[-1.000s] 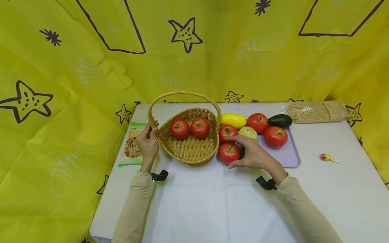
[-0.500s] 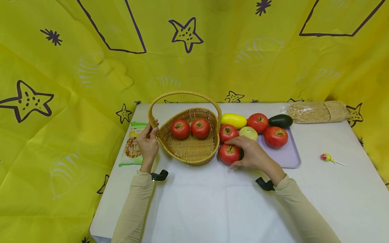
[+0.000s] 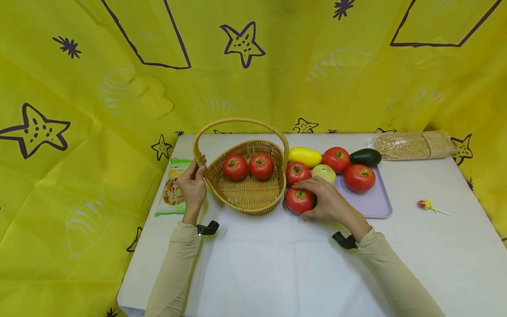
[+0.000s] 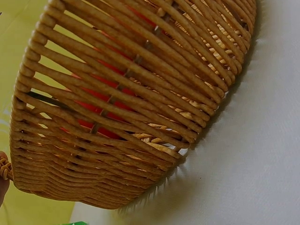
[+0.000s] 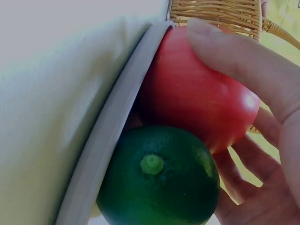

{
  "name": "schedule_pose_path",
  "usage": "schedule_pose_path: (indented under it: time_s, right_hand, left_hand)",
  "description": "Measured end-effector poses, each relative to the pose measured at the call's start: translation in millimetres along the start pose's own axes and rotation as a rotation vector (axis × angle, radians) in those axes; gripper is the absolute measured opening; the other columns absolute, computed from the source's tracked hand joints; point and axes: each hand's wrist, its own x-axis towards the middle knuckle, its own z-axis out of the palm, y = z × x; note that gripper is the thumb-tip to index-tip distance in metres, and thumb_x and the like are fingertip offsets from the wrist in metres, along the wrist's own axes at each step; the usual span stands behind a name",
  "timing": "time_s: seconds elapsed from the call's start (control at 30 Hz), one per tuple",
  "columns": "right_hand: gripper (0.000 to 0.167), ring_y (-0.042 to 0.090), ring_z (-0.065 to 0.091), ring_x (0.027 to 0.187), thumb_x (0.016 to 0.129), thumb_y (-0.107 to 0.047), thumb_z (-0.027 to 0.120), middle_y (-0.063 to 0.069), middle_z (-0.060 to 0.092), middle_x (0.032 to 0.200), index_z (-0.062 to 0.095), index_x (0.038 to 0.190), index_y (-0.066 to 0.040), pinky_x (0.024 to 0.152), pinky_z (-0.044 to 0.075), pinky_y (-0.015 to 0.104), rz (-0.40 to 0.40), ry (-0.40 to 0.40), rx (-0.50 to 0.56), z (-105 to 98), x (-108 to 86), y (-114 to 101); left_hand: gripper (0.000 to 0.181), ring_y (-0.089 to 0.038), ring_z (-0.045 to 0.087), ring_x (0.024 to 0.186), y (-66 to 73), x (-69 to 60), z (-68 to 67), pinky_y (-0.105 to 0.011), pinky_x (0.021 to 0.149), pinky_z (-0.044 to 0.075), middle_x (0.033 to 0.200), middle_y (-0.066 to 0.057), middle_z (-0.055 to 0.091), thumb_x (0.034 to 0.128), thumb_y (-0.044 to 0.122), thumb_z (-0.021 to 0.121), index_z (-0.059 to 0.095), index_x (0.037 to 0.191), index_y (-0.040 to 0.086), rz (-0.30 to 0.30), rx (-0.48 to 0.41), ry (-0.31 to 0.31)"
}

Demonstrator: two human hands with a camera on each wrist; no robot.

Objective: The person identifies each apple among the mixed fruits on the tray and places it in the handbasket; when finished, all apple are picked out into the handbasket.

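A wicker basket (image 3: 249, 198) with a tall arched handle stands left of centre in the head view, two red apples (image 3: 261, 167) inside. My left hand (image 3: 192, 185) grips the base of its handle on the left side. On the left end of the lilac tray (image 3: 382, 207), my right hand (image 3: 330, 200) holds the front red apple (image 3: 299, 200), thumb on the near side and fingers on the far side. In the right wrist view this apple rests by the tray's rim, against a dark green fruit or vegetable (image 5: 164, 183) that the hand mostly hides from the head camera.
Also on the tray are more red apples (image 3: 359, 178), a pale green round fruit (image 3: 324, 174), a yellow oblong fruit (image 3: 305, 156) and a dark green oblong one (image 3: 366, 157). A food packet (image 3: 173, 189), a lollipop (image 3: 425, 205) and a long clear bag (image 3: 412, 146) lie around.
My right hand has shifted slightly left, and its thumb and fingers have come in closer around the front apple. My left hand and the basket have stayed put.
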Motion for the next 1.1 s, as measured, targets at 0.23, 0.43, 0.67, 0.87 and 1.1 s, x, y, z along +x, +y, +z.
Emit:
schedule_pose_path:
  time_s: [0.23,0.43,0.67,0.87,1.1]
  right_hand:
    - [0.08,0.036,0.058,0.126,0.059,-0.011,0.104,0.013,0.071,0.135,0.073,0.132,-0.005,0.107,0.053,0.062,-0.029,0.041,0.03,-1.5,0.3,-0.8]
    - [0.081,0.033,0.056,0.123,0.055,-0.013,0.105,0.014,0.066,0.13,0.075,0.13,-0.005,0.099,0.058,0.059,-0.06,0.106,0.026,-4.1,0.2,-1.0]
    - [0.084,0.033,0.058,0.125,0.056,-0.017,0.105,0.012,0.069,0.134,0.073,0.132,-0.009,0.103,0.052,0.062,-0.056,0.148,0.064,-10.2,1.2,-2.2]
    - [0.086,0.02,0.06,0.121,0.057,-0.018,0.107,0.004,0.071,0.131,0.069,0.133,-0.013,0.104,0.053,0.037,-0.069,0.164,0.111,-14.4,2.3,-5.0]
    - [0.084,0.017,0.058,0.122,0.06,-0.015,0.107,0.002,0.065,0.133,0.067,0.134,-0.016,0.107,0.059,0.044,0.012,0.126,0.26,-19.0,2.9,-8.7]
  left_hand:
    - [0.033,-0.008,0.074,0.11,-0.2,1.1,-0.2,-0.02,0.098,0.059,0.12,-0.033,0.073,0.0979,-0.008,0.069,0.07,0.131,-0.009,0.019,-0.013,0.012]
    - [0.035,-0.006,0.074,0.11,-0.3,0.8,-0.6,-0.02,0.099,0.059,0.12,-0.034,0.072,0.098,-0.008,0.069,0.069,0.133,-0.009,0.02,-0.008,0.01]
    - [0.036,-0.011,0.075,0.113,0.7,0.0,-1.7,-0.022,0.1,0.059,0.123,-0.032,0.073,0.0988,-0.007,0.068,0.066,0.135,-0.009,0.005,-0.003,0.003]
    - [0.036,-0.005,0.074,0.111,0.0,0.6,-1.0,-0.021,0.099,0.059,0.122,-0.033,0.072,0.0988,-0.007,0.068,0.066,0.135,-0.01,0.014,-0.002,0.005]
    - [0.036,-0.006,0.074,0.111,1.2,-0.2,1.0,-0.021,0.099,0.059,0.121,-0.034,0.072,0.098,-0.009,0.068,0.067,0.134,-0.009,-0.003,-0.019,0.015]
